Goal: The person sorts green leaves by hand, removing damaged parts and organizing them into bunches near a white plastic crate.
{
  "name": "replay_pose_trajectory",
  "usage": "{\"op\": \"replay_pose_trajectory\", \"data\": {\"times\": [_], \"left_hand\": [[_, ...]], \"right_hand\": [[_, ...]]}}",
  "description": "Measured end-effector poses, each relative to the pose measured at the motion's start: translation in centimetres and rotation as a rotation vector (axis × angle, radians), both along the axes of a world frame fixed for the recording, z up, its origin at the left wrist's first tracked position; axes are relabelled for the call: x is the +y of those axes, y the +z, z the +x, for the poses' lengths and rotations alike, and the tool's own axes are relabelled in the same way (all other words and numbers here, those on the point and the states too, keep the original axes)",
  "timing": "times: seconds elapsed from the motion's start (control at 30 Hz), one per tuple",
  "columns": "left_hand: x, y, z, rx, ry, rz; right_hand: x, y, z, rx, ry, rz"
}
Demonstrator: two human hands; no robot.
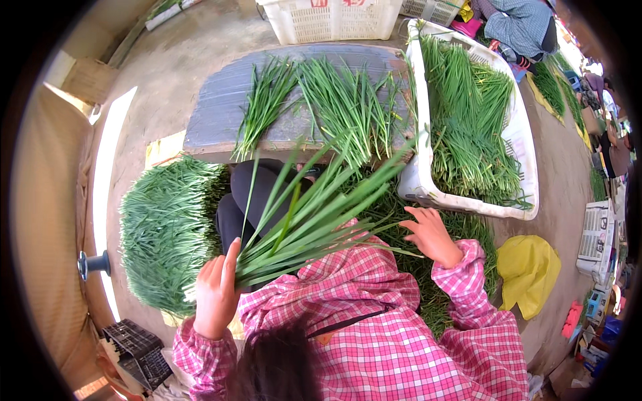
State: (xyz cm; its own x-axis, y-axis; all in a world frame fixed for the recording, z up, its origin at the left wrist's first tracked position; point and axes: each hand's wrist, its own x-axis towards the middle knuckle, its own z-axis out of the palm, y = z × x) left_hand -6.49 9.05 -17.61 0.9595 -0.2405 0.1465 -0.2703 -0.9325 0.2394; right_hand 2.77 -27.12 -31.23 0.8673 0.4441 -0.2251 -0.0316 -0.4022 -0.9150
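My left hand (218,289) is closed around the pale stem ends of a bunch of garlic chives (314,230). The long green leaves fan out up and to the right, over my lap. Beside the leaf tips, my right hand (431,235) is raised with its fingers apart and nothing in them. Ahead of me, a small heap of chives (264,100) and a wider one (344,100) lie on a low grey board (210,120). Loose chives (461,237) are piled under my right arm.
A white plastic crate (528,160) full of chives stands right of the board. At my left is a thick stack of chives (167,227). A yellow cloth or sack (528,274) lies at right. Another white crate (328,23) stands beyond the board. A person (518,30) is at the far right.
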Motion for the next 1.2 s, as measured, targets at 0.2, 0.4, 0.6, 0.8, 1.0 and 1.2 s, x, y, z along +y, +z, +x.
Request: {"op": "replay_pose_trajectory", "data": {"times": [0.2, 0.4, 0.6, 0.8, 1.0, 1.2], "left_hand": [[1.0, 1.3, 1.1, -0.274, -0.151, 0.231], [1.4, 1.7, 2.0, -0.449, -0.215, 0.244], [1.2, 1.9, 2.9, -0.464, -0.214, 0.286], [0.4, 1.7, 3.5, -0.456, -0.248, 0.327], [0.3, 2.2, 4.2, -0.466, -0.235, 0.361], [0.9, 2.2, 4.4, -0.503, -0.207, 0.369]], "right_hand": [[1.2, 1.5, -0.7, -0.002, -0.304, 0.142], [0.9, 3.3, -1.5, 0.395, -0.297, 0.609], [-2.2, 7.9, -0.3, -0.062, -0.229, 0.129], [2.9, 19.5, 0.5, -0.786, 0.124, -0.041], [8.9, 17.4, 1.5, -1.115, 0.366, -0.148], [10.6, 15.5, 1.8, -1.212, 0.398, -0.073]]}}
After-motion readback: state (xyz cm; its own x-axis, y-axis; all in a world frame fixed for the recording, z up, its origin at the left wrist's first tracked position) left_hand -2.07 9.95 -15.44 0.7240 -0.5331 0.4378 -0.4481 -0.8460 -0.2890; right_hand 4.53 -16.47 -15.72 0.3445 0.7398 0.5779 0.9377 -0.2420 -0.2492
